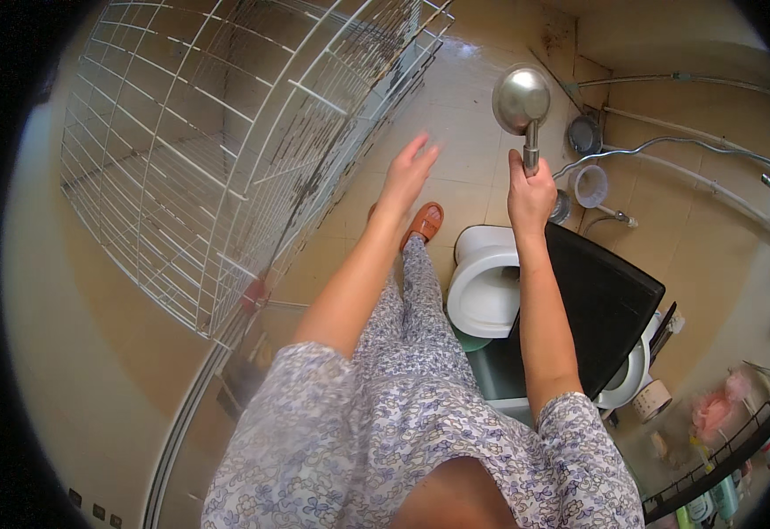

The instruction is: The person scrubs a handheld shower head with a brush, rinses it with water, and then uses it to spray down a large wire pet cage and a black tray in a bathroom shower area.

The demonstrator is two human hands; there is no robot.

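My right hand point(533, 198) grips the handle of a round stainless steel dipper point(521, 99) and holds it out in front of me, its rounded metal side facing up. To its left, my left hand point(408, 172) is stretched forward with nothing in it, fingers apart and blurred. A white wire rack point(180, 152) stands beyond the left hand; the two look apart. Below my right forearm are a white bowl-shaped fixture point(484, 291) and a flat black panel point(597, 297), which the forearm partly covers.
Tiled floor point(451, 152) lies around my orange slippers point(427, 221). Along the right wall run pipes and a metal hose point(676, 140), near a clear plastic cup point(590, 186) and a grey round container point(584, 134). A black corner shelf point(722, 483) holds bottles and a pink bath puff point(714, 413).
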